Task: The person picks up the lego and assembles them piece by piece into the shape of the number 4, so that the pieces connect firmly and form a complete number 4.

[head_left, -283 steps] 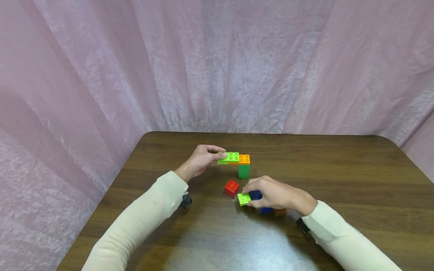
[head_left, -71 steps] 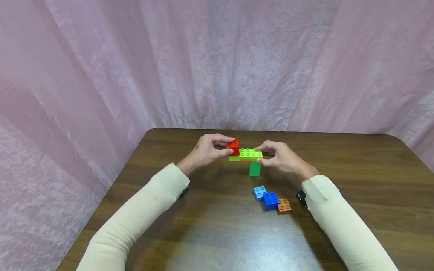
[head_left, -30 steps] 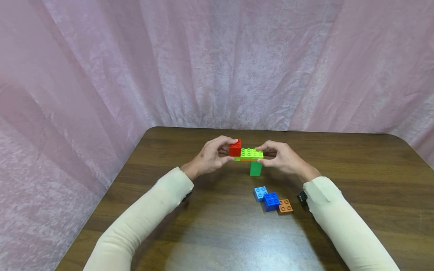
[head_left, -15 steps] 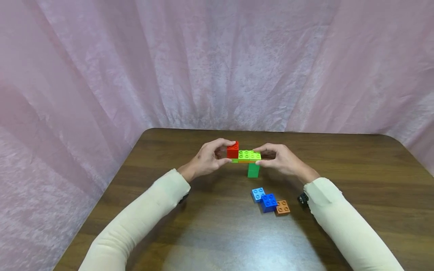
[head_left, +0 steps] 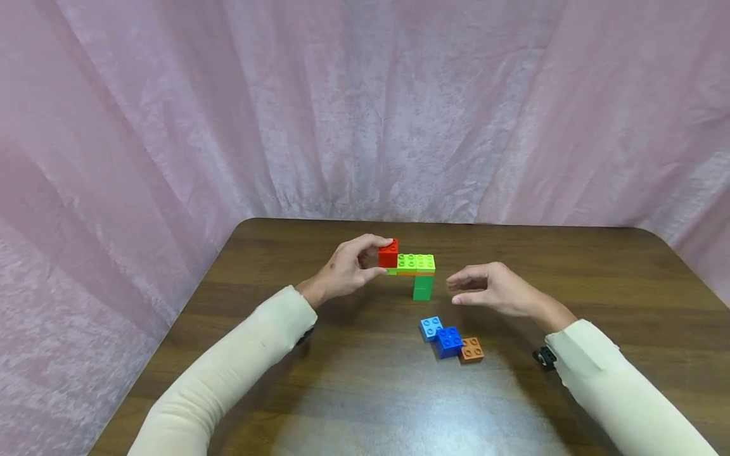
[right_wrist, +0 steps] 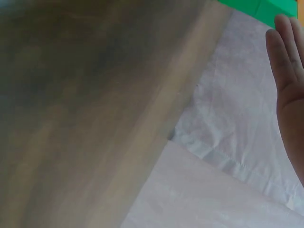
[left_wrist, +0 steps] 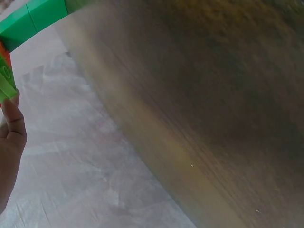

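Toy building bricks form a raised structure. Two stacked green bricks make its column under the right end, with an orange layer and lime green bricks above. A red brick sits on the left end. My left hand grips that end, its index finger on the red brick and its thumb lower down. In the left wrist view its fingers touch a lime green brick. My right hand hovers right of the structure, apart from it, fingers loosely extended and holding nothing.
Nearer the person on the brown table lie a light blue brick, a dark blue brick and an orange-brown brick, close together. A pink curtain hangs behind the table.
My right hand has let go of the structure's right end and moved right and nearer. My left hand keeps its grip. The red brick, on the table 9.4 seconds ago, now tops the left end.
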### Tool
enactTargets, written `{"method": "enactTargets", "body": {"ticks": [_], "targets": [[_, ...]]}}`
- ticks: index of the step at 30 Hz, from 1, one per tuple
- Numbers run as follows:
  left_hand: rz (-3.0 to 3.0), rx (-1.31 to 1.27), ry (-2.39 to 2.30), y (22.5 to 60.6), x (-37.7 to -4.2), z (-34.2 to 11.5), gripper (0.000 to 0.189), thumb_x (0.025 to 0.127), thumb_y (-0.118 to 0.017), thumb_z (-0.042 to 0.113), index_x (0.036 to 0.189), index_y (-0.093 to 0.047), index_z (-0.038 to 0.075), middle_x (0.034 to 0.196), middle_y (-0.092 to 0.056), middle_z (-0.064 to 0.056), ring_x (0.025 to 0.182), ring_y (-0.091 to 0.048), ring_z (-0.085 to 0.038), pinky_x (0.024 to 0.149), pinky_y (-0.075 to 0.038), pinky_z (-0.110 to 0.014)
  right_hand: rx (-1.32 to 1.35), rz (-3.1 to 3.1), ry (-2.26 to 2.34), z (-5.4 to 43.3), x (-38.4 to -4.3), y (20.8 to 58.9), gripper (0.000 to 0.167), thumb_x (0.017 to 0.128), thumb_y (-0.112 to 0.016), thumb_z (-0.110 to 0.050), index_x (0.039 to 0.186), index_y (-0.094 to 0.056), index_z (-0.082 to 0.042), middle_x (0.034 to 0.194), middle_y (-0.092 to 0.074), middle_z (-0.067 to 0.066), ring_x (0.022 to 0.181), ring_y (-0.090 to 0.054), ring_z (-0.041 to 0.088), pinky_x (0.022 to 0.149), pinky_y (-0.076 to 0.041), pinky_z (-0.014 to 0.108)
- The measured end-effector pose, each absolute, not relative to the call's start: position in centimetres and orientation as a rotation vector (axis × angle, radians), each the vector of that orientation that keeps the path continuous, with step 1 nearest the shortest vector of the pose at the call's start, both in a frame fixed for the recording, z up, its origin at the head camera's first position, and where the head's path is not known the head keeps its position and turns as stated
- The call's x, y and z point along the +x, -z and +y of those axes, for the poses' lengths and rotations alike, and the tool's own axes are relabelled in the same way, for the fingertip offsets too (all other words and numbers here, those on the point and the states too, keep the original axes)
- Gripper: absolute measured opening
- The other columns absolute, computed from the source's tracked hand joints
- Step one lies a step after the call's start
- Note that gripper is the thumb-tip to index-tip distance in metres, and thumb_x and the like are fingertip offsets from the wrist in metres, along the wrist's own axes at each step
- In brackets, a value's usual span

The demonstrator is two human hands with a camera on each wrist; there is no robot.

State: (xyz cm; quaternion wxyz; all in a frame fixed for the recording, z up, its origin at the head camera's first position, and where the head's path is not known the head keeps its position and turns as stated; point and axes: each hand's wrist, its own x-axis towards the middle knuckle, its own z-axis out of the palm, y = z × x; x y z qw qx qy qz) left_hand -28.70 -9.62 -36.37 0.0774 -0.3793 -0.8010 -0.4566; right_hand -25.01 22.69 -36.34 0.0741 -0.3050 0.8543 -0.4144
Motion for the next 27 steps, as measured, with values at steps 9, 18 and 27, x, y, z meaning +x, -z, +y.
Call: {"method": "enactTargets", "body": {"ticks": [9, 18, 27], "targets": [[-2.413, -1.133, 1.359, 36.2, -28.6, -9.7, 0.05, 0.08, -0.078, -0.008, 0.126, -0.061, 0.001, 0.111, -0.07, -0.015, 0.083, -0.065, -0.02, 0.064, -0.049, -0.031, -1.034, 2.412, 1.14, 23.1, -23.0, 37.0, 0.042, 0.086, -0.081, -0.027, 0.117, -0.071, 0.0, 0.113, -0.072, 0.01, 0.109, -0.067, 0.023, 0.094, -0.053, 0.041], [-2.417, -1.13, 1.386, 36.1, -28.5, -9.8, 0.05, 0.081, -0.078, -0.01, 0.127, -0.062, 0.001, 0.111, -0.071, -0.016, 0.084, -0.066, -0.02, 0.064, -0.048, -0.027, -1.08, 2.359, 1.052, 22.8, -22.0, 38.0, 0.042, 0.083, -0.083, -0.031, 0.117, -0.073, -0.008, 0.114, -0.072, 0.0, 0.107, -0.064, 0.015, 0.094, -0.051, 0.034], [-2.425, -1.144, 1.4, 36.1, -28.6, -9.8, 0.048, 0.083, -0.076, -0.008, 0.128, -0.061, 0.002, 0.112, -0.071, -0.016, 0.088, -0.068, -0.021, 0.064, -0.049, -0.028, -1.131, 2.398, 1.041, 22.2, -22.2, 37.7, 0.039, 0.086, -0.081, -0.028, 0.116, -0.075, -0.006, 0.111, -0.072, 0.0, 0.102, -0.066, 0.014, 0.091, -0.053, 0.033]]}}
